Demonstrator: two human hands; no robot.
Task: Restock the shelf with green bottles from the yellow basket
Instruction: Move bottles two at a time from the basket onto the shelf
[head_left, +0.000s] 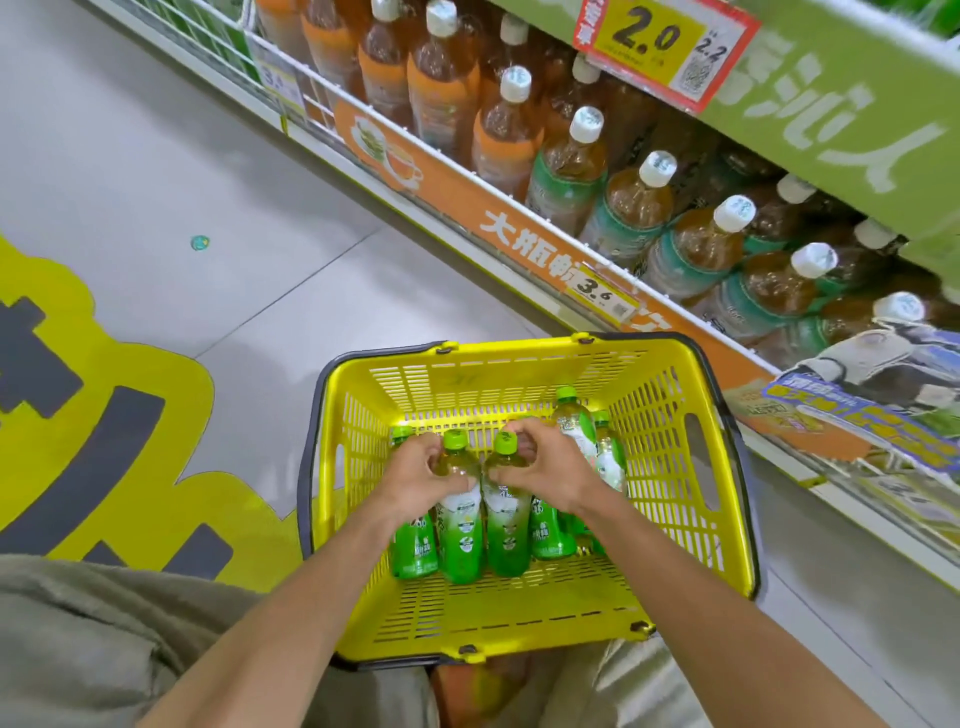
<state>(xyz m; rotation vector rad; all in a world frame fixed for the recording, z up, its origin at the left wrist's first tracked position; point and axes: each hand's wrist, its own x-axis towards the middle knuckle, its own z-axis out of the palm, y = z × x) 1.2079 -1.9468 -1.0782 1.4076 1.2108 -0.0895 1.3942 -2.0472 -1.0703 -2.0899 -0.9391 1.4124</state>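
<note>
Both hands work inside the yellow basket (493, 379). The left hand (415, 475) has its fingers curled round the upper part of the first green bottle (460, 525). The right hand (548, 465) has its fingers curled round the neck of the second green bottle (506, 530). These two bottles stand upright and touch (caps side by side between the hands). The spare green bottles (576, 426) sit just left of the left hand and behind and beneath the right hand. The shelf (519, 228) runs beyond the hands, to the right, carrying large tea bottles (628, 208).
</note>
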